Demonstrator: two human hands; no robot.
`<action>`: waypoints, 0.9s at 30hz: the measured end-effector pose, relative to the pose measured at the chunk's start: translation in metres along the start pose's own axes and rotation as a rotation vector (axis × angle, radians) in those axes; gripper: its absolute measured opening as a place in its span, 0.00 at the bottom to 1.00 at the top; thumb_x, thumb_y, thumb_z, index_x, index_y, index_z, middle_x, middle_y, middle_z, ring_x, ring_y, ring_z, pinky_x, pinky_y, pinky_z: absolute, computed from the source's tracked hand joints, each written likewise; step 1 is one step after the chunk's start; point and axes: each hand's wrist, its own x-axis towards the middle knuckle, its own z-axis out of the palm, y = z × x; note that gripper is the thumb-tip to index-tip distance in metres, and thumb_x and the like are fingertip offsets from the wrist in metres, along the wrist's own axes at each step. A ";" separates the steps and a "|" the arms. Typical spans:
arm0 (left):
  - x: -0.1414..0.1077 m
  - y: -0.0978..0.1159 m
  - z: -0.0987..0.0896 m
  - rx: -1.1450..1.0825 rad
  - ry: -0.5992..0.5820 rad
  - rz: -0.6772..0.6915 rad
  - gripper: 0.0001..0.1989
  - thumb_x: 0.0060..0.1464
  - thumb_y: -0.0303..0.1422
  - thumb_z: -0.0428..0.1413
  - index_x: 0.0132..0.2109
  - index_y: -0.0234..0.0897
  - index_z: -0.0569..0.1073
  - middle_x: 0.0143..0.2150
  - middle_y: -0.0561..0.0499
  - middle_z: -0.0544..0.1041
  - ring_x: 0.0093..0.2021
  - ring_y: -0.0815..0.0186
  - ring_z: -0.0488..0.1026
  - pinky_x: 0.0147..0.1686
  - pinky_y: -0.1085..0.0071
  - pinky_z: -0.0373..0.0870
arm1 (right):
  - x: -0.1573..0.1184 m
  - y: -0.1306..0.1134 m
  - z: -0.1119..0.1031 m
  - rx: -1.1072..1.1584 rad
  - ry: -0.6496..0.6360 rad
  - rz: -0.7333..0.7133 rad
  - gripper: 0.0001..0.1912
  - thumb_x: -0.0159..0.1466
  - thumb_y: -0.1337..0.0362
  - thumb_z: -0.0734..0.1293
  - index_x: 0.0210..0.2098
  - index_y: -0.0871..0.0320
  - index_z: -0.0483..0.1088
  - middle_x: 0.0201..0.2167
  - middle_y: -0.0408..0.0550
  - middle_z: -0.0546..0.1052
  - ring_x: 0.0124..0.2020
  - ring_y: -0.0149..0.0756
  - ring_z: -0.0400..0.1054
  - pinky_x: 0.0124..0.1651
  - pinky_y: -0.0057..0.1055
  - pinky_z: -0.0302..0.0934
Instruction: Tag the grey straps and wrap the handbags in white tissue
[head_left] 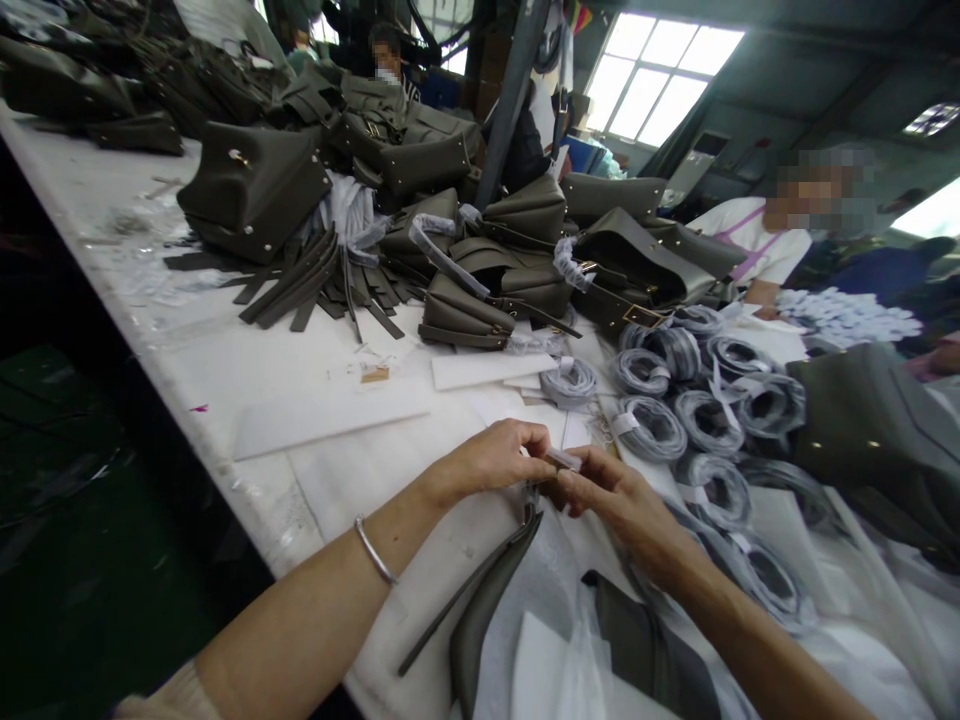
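My left hand [499, 458] and my right hand [619, 492] meet over the table, fingers pinched together. Between them shows a short pale strip [564, 458] that looks like clear wrapping around a bag's handle; most of it is covered by the fingers. Directly below lies a dark olive handbag [491, 610], open toward me. White tissue paper [544, 560] and a white foam sheet [536, 660] sit inside it. A thin dark strap [450, 610] trails along its left side.
Plastic-wrapped strap coils [649, 428] cluster to the right, beside another olive bag [877, 440]. More bags [255, 190] and loose dark straps [300, 280] are heaped across the back. White foam sheets [330, 420] lie on the table [187, 350]. A co-worker [757, 235] is at the far right.
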 end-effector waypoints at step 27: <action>0.002 0.005 -0.010 -0.479 -0.072 0.084 0.20 0.44 0.43 0.66 0.32 0.36 0.66 0.29 0.56 0.68 0.31 0.72 0.64 0.35 0.74 0.62 | -0.019 0.021 -0.015 -0.278 0.167 -0.024 0.21 0.63 0.45 0.64 0.27 0.56 0.74 0.22 0.45 0.74 0.24 0.34 0.68 0.29 0.30 0.62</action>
